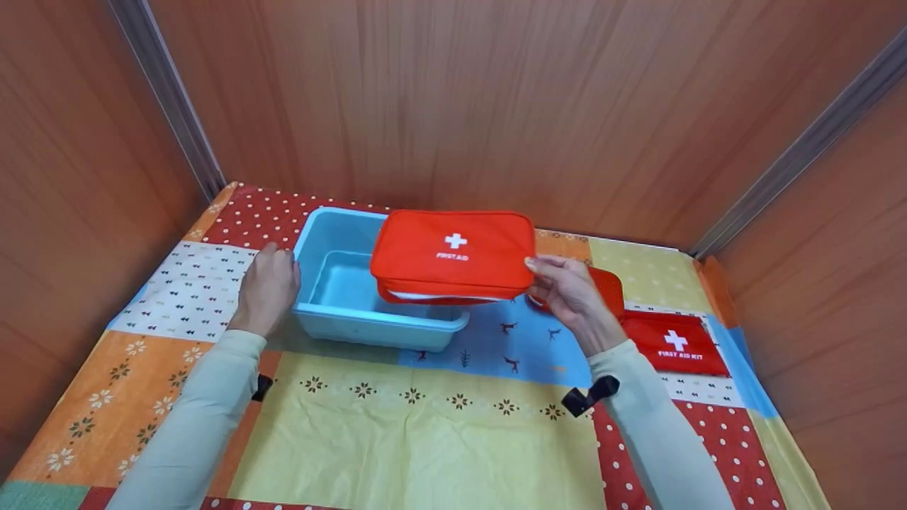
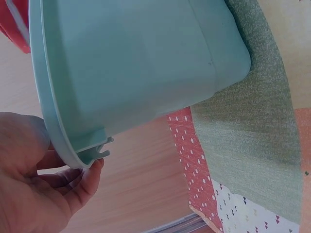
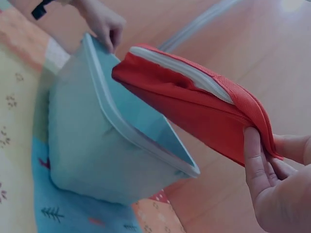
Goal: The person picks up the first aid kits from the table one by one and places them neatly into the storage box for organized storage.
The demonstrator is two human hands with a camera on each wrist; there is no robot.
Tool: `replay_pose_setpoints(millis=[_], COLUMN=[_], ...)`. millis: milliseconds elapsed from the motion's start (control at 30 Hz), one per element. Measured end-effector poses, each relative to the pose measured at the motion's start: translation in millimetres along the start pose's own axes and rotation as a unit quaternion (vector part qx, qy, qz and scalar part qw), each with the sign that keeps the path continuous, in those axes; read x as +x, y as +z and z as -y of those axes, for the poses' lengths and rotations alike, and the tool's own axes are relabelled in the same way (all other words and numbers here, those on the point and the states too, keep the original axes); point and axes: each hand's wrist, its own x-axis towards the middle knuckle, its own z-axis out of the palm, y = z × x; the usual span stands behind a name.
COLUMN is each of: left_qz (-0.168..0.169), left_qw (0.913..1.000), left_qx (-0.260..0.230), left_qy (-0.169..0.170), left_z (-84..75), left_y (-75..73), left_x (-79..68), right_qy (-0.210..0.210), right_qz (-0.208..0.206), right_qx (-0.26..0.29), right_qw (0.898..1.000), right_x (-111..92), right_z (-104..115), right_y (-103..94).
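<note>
My right hand point(image 1: 570, 294) pinches the right end of a red first aid bag point(image 1: 453, 255), thumb on one face and fingers on the other. The bag hangs over the right part of a light blue plastic bin point(image 1: 375, 329), its white zipper point(image 3: 184, 70) showing in the right wrist view. At the bin's left side, my left hand point(image 1: 268, 287) grips the rim, with the fingers point(image 2: 87, 187) curled around the edge in the left wrist view. The bin's visible floor point(image 1: 347, 280) is bare; the bag hides its right part.
Right of the bin, a second red pouch point(image 1: 608, 287) lies partly behind my right hand. Next to it is a flat red first aid kit pouch point(image 1: 677, 343) with a white cross. A patchwork cloth point(image 1: 425, 439) covers the table, and wood-look panels point(image 1: 453, 106) stand around it.
</note>
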Motion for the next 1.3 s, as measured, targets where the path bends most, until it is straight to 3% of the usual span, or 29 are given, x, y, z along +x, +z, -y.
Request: replay_pose_setpoints(millis=[333, 800, 1300], left_qz=[0.023, 0.024, 0.035], left_qw=[0.9994, 0.9995, 0.9989], left_qx=[-0.021, -0.013, -0.026], left_qy=[-0.015, -0.016, -0.016], left_z=[1.3, 1.6, 1.2], left_y=[0.4, 0.7, 0.0], left_x=[1.1, 0.4, 1.6], right_qy=[-0.009, 0.001, 0.003], right_qz=[-0.013, -0.033, -0.03], right_qx=[-0.04, -0.09, -0.181], right_qw=[0.999, 0.995, 0.983], right_x=[9.2, 16.2, 23.7], right_z=[-20.4, -31.1, -37.9], right_y=[40.6, 69.6, 97.9])
